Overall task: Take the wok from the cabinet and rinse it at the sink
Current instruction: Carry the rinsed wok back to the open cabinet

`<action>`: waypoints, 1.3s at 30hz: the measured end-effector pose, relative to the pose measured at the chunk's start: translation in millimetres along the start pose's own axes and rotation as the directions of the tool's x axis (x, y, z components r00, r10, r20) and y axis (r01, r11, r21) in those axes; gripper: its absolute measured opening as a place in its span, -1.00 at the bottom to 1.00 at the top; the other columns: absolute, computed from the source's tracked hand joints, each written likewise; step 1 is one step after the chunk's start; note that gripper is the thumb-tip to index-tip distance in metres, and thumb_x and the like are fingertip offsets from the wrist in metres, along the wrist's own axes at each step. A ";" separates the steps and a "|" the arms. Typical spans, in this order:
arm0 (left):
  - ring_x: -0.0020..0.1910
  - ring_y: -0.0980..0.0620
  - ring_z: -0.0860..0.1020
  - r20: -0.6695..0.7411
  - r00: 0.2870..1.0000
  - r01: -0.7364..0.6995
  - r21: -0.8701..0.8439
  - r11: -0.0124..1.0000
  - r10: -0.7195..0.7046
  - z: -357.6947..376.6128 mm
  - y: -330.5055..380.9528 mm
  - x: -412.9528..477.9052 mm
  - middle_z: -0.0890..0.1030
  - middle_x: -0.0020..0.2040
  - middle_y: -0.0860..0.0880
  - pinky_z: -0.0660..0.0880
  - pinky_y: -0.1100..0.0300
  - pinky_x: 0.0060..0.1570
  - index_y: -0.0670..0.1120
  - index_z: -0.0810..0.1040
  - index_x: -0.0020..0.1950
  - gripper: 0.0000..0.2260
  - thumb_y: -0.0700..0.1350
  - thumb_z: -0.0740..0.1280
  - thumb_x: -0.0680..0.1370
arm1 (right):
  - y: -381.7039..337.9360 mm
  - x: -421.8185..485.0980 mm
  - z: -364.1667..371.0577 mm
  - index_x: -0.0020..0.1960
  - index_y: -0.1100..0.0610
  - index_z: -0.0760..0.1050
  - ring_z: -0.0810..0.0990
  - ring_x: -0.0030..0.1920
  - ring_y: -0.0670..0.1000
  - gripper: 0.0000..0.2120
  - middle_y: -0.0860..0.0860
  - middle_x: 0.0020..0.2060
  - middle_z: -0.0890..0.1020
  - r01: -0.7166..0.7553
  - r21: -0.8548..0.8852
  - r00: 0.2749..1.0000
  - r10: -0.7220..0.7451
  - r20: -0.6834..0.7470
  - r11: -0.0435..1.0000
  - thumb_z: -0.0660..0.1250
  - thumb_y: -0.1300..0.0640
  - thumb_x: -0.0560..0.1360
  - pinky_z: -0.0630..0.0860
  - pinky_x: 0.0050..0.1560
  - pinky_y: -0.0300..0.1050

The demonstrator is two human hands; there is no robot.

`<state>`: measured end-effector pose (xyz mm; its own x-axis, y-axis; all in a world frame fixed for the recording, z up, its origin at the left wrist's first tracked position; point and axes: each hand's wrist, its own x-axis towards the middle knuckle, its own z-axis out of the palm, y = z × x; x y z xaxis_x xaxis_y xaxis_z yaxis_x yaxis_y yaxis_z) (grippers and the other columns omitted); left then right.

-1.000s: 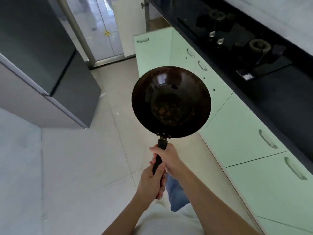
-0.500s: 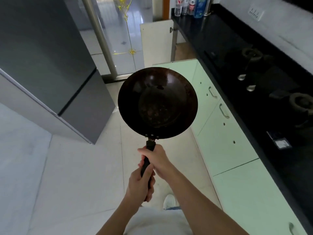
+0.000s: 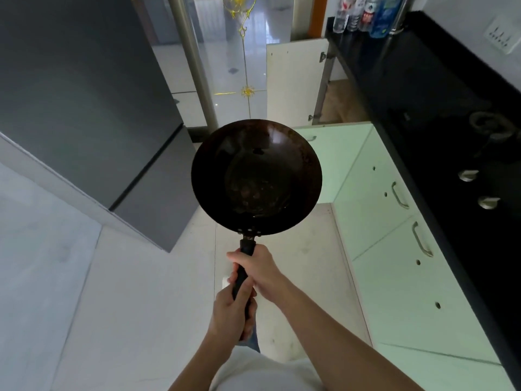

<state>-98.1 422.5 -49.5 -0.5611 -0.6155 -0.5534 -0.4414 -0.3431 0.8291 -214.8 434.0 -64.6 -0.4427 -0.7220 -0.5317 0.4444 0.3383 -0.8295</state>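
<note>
Fridge (image 3: 84,108) stands left, black bench (image 3: 423,94) over green cabinets (image 3: 394,277) right. Wok (image 3: 256,176) is held out above the floor between them, arms extended: right hand (image 3: 259,270) grips its handle (image 3: 247,246) in front, left hand (image 3: 232,311) behind.

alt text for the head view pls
The right hand and, behind it, the left hand grip the handle of a dark wok held over a pale floor. Green cabinets under a black counter run along the right; a grey fridge stands left.

Home kitchen: gas hob (image 3: 490,131), green cabinets (image 3: 394,249), grey fridge (image 3: 84,108).
</note>
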 end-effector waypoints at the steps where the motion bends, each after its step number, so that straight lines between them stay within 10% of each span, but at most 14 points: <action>1: -0.60 0.00 0.31 0.004 1.000 0.008 -0.009 1.000 -0.008 -5.4 7.3 14.3 0.46 -0.48 -0.09 0.32 0.24 -0.59 -0.26 0.50 -0.12 -0.67 -0.03 0.18 0.66 | -7.3 14.8 3.0 -0.36 0.20 0.49 0.62 -0.35 0.13 -0.73 0.15 -0.46 0.59 -0.003 -0.006 1.000 0.003 -0.002 1.000 0.37 0.21 0.50 0.55 -0.33 -0.18; 9: -0.62 0.05 0.31 0.073 0.997 -0.002 0.051 0.999 -0.002 -68.9 97.0 143.2 0.45 -0.50 -0.03 0.32 0.22 -0.59 -0.22 0.47 -0.15 -0.68 -0.01 0.17 0.67 | -86.1 151.1 43.5 -0.42 0.11 0.51 0.61 -0.44 0.08 -0.71 0.09 -0.49 0.57 -0.030 0.083 0.998 0.034 -0.051 0.996 0.42 0.18 0.46 0.55 -0.01 0.39; 39: -0.63 0.05 0.35 0.207 0.976 0.035 0.181 0.983 -0.073 -40.5 352.2 529.4 0.45 -0.50 -0.05 0.33 0.26 -0.60 -0.21 0.48 -0.18 -0.69 -0.04 0.19 0.66 | -316.5 518.0 -54.0 -0.31 0.16 0.50 0.60 -0.45 0.05 -0.81 0.10 -0.43 0.54 0.058 0.274 0.979 -0.002 -0.202 0.960 0.42 0.24 0.46 0.55 0.00 0.40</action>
<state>-522.3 -52.9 -47.2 -0.6606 -0.4284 -0.6165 -0.5801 -0.2300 0.7814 -626.8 -14.4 -86.7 -0.5918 -0.5859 -0.5536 0.6142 0.1170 -0.7804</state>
